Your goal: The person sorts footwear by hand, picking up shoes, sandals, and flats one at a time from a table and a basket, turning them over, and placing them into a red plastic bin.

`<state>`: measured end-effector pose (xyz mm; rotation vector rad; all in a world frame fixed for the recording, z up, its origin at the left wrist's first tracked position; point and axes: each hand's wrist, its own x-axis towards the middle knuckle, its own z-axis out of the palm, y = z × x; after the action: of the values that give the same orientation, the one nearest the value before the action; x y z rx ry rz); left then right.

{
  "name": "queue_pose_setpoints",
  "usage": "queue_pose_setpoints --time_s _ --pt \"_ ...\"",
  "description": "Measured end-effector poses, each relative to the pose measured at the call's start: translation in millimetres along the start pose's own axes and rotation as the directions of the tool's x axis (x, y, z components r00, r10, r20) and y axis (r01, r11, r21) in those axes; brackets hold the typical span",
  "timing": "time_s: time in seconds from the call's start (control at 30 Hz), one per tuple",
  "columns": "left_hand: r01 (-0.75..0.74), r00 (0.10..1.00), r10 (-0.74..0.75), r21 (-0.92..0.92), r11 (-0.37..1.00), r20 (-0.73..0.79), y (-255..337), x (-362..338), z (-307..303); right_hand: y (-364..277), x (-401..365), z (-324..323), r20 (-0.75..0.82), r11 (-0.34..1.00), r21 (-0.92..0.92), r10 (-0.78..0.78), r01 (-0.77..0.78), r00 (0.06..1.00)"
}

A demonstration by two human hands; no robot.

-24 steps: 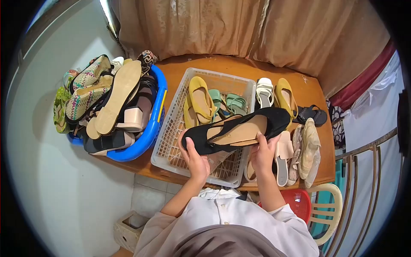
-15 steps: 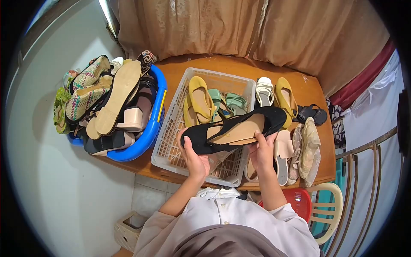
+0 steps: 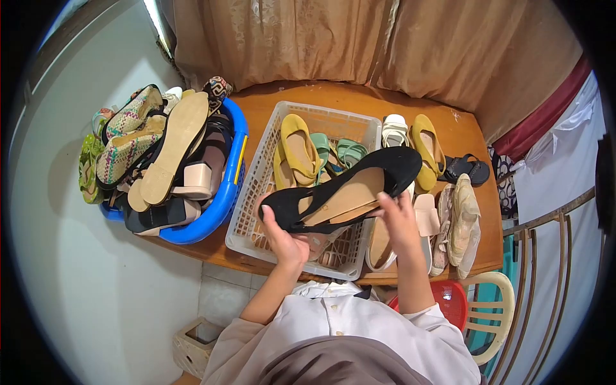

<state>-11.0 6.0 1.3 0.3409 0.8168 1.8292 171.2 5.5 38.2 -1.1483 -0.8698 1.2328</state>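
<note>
Black flat shoes [image 3: 350, 191] with tan insoles are held up over the plastic crate [image 3: 247, 205]; they look like two shoes laid together. My left hand [image 3: 286, 245] grips the left end, its thumb on the black upper. My right hand [image 3: 399, 224] pinches the near edge towards the right end, with some fingers hidden. Beneath and behind, the white-clear crate holds yellow flats [image 3: 301, 147] and green sandals [image 3: 351, 154].
A blue basket [image 3: 218, 215] heaped with shoes stands left on the wooden table [image 3: 333, 93]. More footwear lines the right side, including yellow flats [image 3: 427, 141], black sandals [image 3: 467, 170] and beige shoes [image 3: 463, 221]. A red-and-cream chair [image 3: 491, 314] stands at the right front.
The black flats have shifted slightly left and tilted, their right end higher. My right thumb has moved from inside the shoe to its near edge.
</note>
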Motion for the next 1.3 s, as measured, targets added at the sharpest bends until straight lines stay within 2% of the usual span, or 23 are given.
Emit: queue_pose_setpoints --time_s 0.03,0.1,0.17,0.23,0.33,0.43,0.47,0.5,0.53,0.63,0.67,0.73,0.8,0.87,0.93,1.0,1.1,1.13,1.23,1.3 --pt "0.023 1.000 -0.022 -0.025 0.999 0.011 6 0 3 -11 -2 -6 0.019 0.999 0.022 -0.032 0.032 0.999" --pt "0.065 0.998 -0.062 -0.076 0.995 0.030 21 -1 7 -19 3 -20 -0.004 0.981 0.193 0.030 -0.028 1.000" --pt "0.080 0.992 -0.071 -0.081 0.994 0.106 26 1 4 -22 12 -32 -0.046 0.982 0.175 -0.065 0.072 0.997" --pt "0.053 0.990 -0.047 -0.042 0.998 0.132 29 0 5 -36 9 -25 -0.033 0.978 -0.016 -0.208 0.208 0.978" --pt "0.066 0.996 -0.062 -0.063 0.996 0.065 31 -3 12 -34 3 -16 -0.048 0.977 -0.136 -0.170 0.162 0.984" --pt "0.162 0.987 -0.163 -0.170 0.972 0.009 24 2 8 -14 2 -13 -0.108 0.950 -0.220 -0.248 0.220 0.963" --pt "0.130 0.991 -0.131 -0.152 0.980 0.000 23 0 9 8 10 -17 -0.140 0.913 -0.270 -0.351 0.305 0.926" --pt "0.097 0.995 -0.099 -0.133 0.986 -0.007 22 -3 11 15 13 -9 -0.149 0.918 -0.150 -0.387 0.366 0.910" --pt "0.064 0.998 -0.066 -0.116 0.991 -0.012 21 -5 12 16 10 -11 -0.130 0.933 -0.161 -0.344 0.322 0.930" --pt "0.165 0.986 -0.164 -0.121 0.979 0.019 10 -5 -5 18 12 -19 -0.094 0.916 -0.275 -0.327 0.291 0.940" --pt "0.237 0.970 -0.242 -0.123 0.964 -0.019 6 -6 -11 23 17 -23 -0.077 0.887 -0.319 -0.376 0.334 0.924" --pt "0.227 0.972 -0.233 -0.117 0.967 -0.041 7 -14 -6 31 32 -28 -0.033 0.799 -0.395 -0.505 0.453 0.863" --pt "0.233 0.970 -0.239 -0.112 0.966 -0.041 10 -21 1 27 30 -30 -0.039 0.842 -0.384 -0.425 0.379 0.904" --pt "0.261 0.965 -0.263 -0.093 0.961 -0.007 12 -20 0 -15 4 -12 -0.078 0.960 -0.277 -0.073 0.049 0.994" --pt "0.255 0.967 -0.254 -0.019 0.967 0.028 10 -9 -11 -4 8 -14 -0.018 0.936 -0.311 -0.177 0.163 0.984" --pt "0.306 0.952 -0.303 -0.069 0.950 0.049 18 -1 -18 -8 6 -17 0.041 0.980 -0.200 -0.004 0.013 0.999" --pt "0.364 0.931 -0.358 -0.146 0.920 0.067 32 4 -13 7 7 -12 0.039 0.994 0.103 0.031 -0.035 0.999" --pt "0.361 0.932 -0.357 -0.162 0.918 0.057 35 4 -11 4 2 -5 0.086 0.972 0.234 0.008 -0.028 0.996" --pt "0.319 0.947 -0.320 -0.191 0.928 0.028 40 6 -2 22 -13 5 0.127 0.920 0.390 -0.002 -0.048 0.992" --pt "0.309 0.951 -0.302 -0.207 0.928 0.063 41 5 0 39 -21 10 0.310 0.896 0.385 0.102 -0.222 0.945"
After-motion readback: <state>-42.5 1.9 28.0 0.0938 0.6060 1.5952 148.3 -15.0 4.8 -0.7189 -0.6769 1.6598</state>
